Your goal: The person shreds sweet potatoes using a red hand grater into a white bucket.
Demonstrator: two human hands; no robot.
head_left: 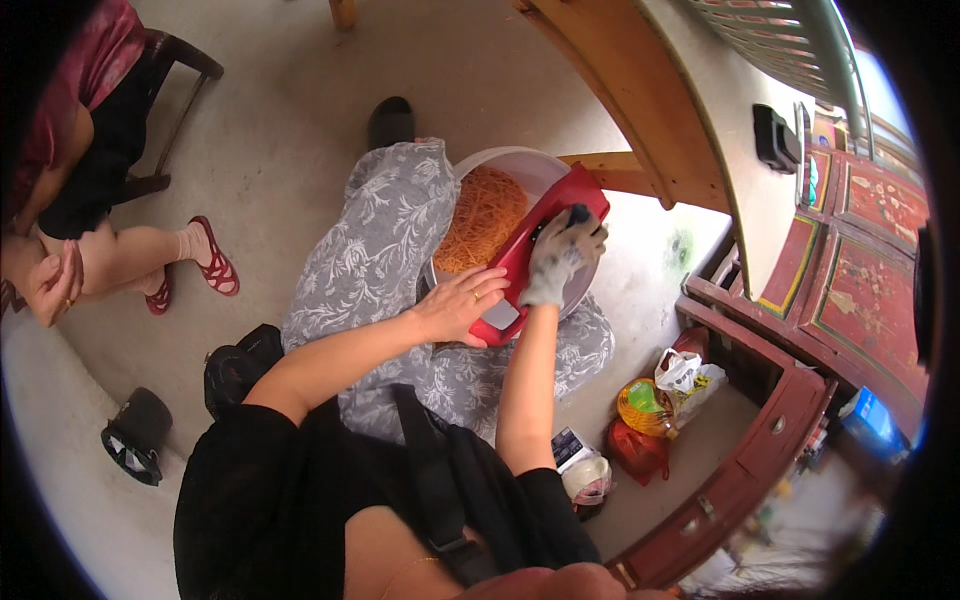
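A long red grater (518, 262) lies slantwise across a white basin (520, 158), its looped end toward me. Orange shreds (482, 218), apparently carrot, are heaped in the basin left of the grater. My bare left hand (462, 302), with a ring on one finger, grips the grater's near left edge. Over the grater's upper part, my right hand (562, 258) wears a grey glove with dark patches. Its fingers are bent against the grater's face; whatever lies under them is hidden. The basin sits between my legs, which are covered in grey leaf-patterned cloth (385, 240).
A wooden table (690, 110) stands close at the upper right. Another person (130, 245) in red sandals sits at the left. Bags and an oil bottle (645, 407) lie right of me, beside a red cabinet (770, 430). A black container (138, 430) stands at the lower left.
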